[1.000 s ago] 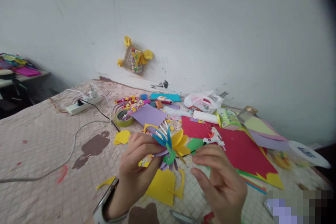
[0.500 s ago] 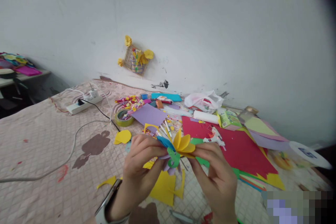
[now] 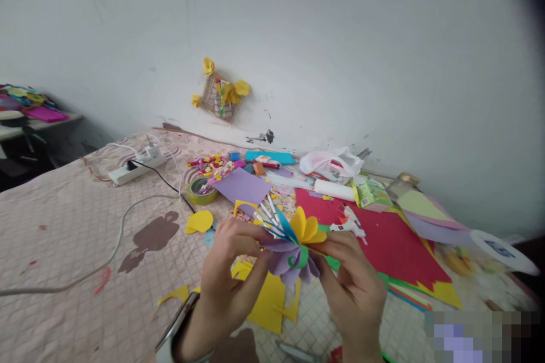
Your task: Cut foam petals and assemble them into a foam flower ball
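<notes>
Both my hands hold one paper flower [image 3: 293, 238] above the quilted table. It has yellow petals on top, blue petals at the left, lilac petals underneath and a green curl in the middle. My left hand [image 3: 232, 281] pinches its left side with closed fingers, a watch on the wrist. My right hand [image 3: 353, 289] pinches the yellow petals on the right side. A yellow paper sheet [image 3: 266, 303] lies on the table under my hands.
Red card [image 3: 395, 244] and stacked coloured sheets lie to the right, with a white glue gun [image 3: 349, 222] on them. A lilac sheet [image 3: 242, 186], a tape roll [image 3: 200, 191], paper scraps and a plastic bag [image 3: 332, 163] sit behind. A power strip [image 3: 136, 165] and cables lie left.
My right hand moved in from empty to grip the flower's right side. The flower has been turned, so its lilac underside now faces me.
</notes>
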Available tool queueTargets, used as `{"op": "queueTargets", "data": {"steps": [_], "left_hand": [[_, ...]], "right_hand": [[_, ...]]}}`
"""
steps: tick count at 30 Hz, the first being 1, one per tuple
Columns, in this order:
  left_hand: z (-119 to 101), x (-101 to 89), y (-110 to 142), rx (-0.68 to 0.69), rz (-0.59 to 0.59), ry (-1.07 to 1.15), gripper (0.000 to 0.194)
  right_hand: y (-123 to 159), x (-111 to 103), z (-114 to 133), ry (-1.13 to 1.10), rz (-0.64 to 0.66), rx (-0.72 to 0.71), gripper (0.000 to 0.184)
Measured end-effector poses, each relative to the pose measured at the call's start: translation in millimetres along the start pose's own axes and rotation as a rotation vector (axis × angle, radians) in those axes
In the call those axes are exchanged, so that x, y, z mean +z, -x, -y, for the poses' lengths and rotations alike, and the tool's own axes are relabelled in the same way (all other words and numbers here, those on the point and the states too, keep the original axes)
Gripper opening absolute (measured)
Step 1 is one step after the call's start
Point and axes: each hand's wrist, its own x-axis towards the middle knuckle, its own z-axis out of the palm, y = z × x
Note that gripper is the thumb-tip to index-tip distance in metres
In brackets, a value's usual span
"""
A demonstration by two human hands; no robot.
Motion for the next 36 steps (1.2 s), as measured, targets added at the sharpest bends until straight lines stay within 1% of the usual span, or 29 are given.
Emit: {"op": "queueTargets", "data": {"steps": [5,9,12,15,18,22,28,36], "left_hand": [[-3.3,-2.7,-4.6,0.034,0.054,-0.063,0.026],[-4.7,-4.6,-5.7,0.027,0.088,-0.102,0.028],[-5.0,-5.7,-3.7,0.000,0.089,-0.099,0.027],[-4.2,-6.7,-1.9,-0.018,0.091,-0.082,0.020],[-2.8,-7.1,-2.0,-0.004,0.092,-0.080,0.015],[-1.5,-6.1,-3.4,0.004,0.084,-0.107,0.014],[0.6,-4.6,-3.2,0.020,0.070,-0.091,0.016],[2.7,-5.0,-1.7,0.007,0.068,-0.103,0.018]], "right_hand": [[-0.6,0.1,-0.4,-0.005,-0.033,0.035,0.024],[0.0,0.0,-2.3,-0.038,-0.060,0.043,0.025],[0.1,0.0,-3.6,-0.060,-0.062,0.048,0.027],[-0.2,0.4,-3.8,-0.062,-0.067,0.053,0.026],[-0.4,0.7,-3.3,-0.057,-0.070,0.067,0.023],[-0.4,0.8,-2.9,-0.065,-0.063,0.075,0.024],[0.7,1.2,-3.7,-0.085,-0.059,0.074,0.028],[0.5,0.8,-4.6,-0.122,-0.032,0.083,0.033]]}}
